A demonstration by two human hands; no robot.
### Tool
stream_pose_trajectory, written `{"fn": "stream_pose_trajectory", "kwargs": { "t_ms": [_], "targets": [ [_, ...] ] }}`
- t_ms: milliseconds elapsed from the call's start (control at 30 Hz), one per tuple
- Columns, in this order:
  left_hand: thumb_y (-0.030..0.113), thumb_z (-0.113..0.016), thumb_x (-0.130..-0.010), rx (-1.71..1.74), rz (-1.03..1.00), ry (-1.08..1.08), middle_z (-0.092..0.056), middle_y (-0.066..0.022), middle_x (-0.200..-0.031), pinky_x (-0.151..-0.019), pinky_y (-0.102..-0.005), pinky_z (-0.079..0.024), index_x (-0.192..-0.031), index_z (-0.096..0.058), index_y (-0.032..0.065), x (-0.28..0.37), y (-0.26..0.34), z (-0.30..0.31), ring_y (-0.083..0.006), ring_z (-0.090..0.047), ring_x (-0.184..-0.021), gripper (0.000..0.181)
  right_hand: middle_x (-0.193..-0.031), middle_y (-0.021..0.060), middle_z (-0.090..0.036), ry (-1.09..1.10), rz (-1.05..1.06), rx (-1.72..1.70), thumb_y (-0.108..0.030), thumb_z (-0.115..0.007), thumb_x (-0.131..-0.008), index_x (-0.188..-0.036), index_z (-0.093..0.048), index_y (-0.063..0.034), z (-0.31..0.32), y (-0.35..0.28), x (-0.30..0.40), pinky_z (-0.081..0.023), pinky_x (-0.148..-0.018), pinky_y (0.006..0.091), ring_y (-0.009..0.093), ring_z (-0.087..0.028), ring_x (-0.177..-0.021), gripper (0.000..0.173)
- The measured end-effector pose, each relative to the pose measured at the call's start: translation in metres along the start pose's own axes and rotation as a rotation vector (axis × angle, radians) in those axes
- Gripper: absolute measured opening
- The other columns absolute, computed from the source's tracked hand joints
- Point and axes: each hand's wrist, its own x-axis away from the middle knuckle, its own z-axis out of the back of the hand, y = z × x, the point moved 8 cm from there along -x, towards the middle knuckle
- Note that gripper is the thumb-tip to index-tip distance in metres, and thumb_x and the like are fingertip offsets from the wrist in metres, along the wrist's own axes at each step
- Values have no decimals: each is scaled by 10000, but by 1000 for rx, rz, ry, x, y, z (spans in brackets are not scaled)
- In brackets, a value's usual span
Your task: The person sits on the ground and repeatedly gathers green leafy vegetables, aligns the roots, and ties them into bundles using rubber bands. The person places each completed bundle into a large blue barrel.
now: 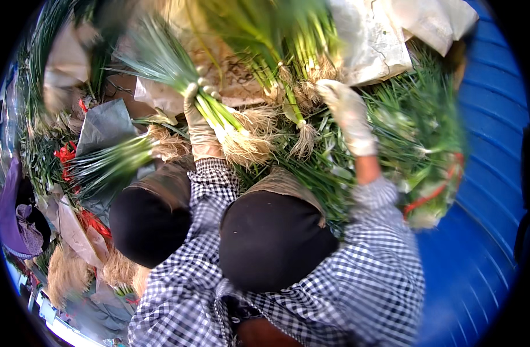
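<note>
My left hand [201, 126], in a pale glove, is wrapped around a bunch of green onions [219, 117]. Its white bulbs and tan roots point down and right, while the green leaves fan up to the left. My right hand [348, 113], gloved too and slightly blurred, has its fingertips at the roots of a heap of green onions [310, 47]. Whether those fingers pinch a stalk cannot be made out. One stalk with a bushy root [304, 134] hangs out of the heap between my hands.
Loose green trimmings [330, 169] lie beyond my knees. On the right, a bundle of greens [429, 173] with a red tie rests by a ribbed blue wall [490, 130]. A smaller onion bunch [117, 160] and red ties [65, 158] lie left. A person in purple [9, 212] is at far left.
</note>
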Motion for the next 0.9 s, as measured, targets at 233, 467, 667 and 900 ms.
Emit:
{"fn": "stream_pose_trajectory", "kwargs": {
  "t_ms": [233, 467, 667, 900],
  "targets": [
    [69, -666, -852, -140, 51, 126, -650, -83, -934, -681, -340, -599, -1108, -556, 10, -16, -32, -10, -192, -655, -762, 285, -695, 58, -541, 140, 134, 456, -345, -616, -923, -915, -610, -62, -108, 44, -66, -410, -510, 339, 174, -503, -585, 284],
    [65, -681, -832, -214, 103, 129, -653, -89, -931, -627, -284, -588, -1089, -559, -22, -4, -46, -53, -183, -639, -705, 297, -855, 101, -612, 528, -198, 62, -243, -534, -939, -1000, -632, -43, 180, 82, 96, -486, -708, 352, 229, -627, -834, 231],
    [65, -682, -830, -235, 152, 160, -655, -97, -930, -626, -288, -591, -1090, -560, -25, -3, -55, -37, -188, -643, -703, 301, -1162, 146, -624, 551, -556, 1209, -218, -568, -930, -1245, -577, -73, 340, 118, 231, -475, -892, 434, 319, -593, -1053, 347],
    [64, -684, -827, -285, 164, 211, -659, -105, -928, -624, -292, -595, -1091, -562, -28, 5, -56, -25, -194, -647, -699, 305, -924, 86, -689, -66, -135, 377, -428, -632, -871, -1017, -686, -128, -18, 53, 93, -513, -745, 398, 281, -654, -883, 339]
  ]
}}
